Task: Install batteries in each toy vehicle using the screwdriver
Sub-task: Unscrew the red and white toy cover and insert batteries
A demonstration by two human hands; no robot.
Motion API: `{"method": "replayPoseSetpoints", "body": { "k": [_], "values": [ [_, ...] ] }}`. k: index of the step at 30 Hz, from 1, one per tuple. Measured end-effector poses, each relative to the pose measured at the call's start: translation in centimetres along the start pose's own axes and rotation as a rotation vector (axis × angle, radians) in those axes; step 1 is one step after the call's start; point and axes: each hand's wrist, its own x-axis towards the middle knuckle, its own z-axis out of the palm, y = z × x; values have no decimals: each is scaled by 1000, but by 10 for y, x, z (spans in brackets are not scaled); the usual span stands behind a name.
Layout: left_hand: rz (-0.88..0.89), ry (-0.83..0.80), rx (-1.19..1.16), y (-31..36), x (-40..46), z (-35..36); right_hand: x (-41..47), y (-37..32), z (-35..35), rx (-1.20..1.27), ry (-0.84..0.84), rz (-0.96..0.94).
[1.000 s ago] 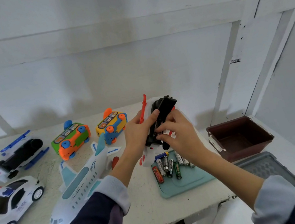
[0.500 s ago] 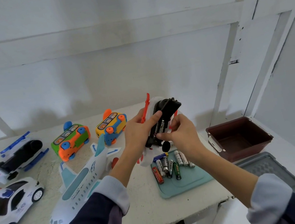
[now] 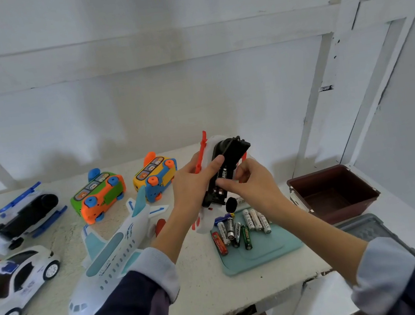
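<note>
A white toy helicopter with red skids (image 3: 214, 181) is gripped in the left hand (image 3: 192, 187), fingers and thumb curled round its body, and is held tilted, underside up, above the near right part of the tabletop (image 3: 203, 290). Its black battery bay is turned toward the camera. A battery (image 3: 224, 172) lying in that bay is pressed and pinched by the fingertips of the right hand (image 3: 254, 188).

The seating of cells in this helicopter is judged to be under way. Whether the bay is full cannot be told, and no cover or screwdriver can be made out.

A cluster of loose batteries (image 3: 240, 227) is left on the teal tray (image 3: 266, 252) below the hands, so more fitting is judged to remain.

Toward the left edge, a blue-skid helicopter (image 3: 21, 218), a police car (image 3: 13, 283), an airliner (image 3: 113, 255), a green-and-orange bus (image 3: 99, 196) and a yellow-and-blue bus (image 3: 156, 178) are laid out; whether any is already fitted cannot be seen. A brown bin (image 3: 335, 191) stands by the right edge.
</note>
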Motion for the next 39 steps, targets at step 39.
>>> {"method": "replayPoseSetpoints", "body": {
  "k": [39],
  "values": [
    [-36,52,128,-9,2,-19,-29,51,-23,-874,-541,-178]
  ]
}}
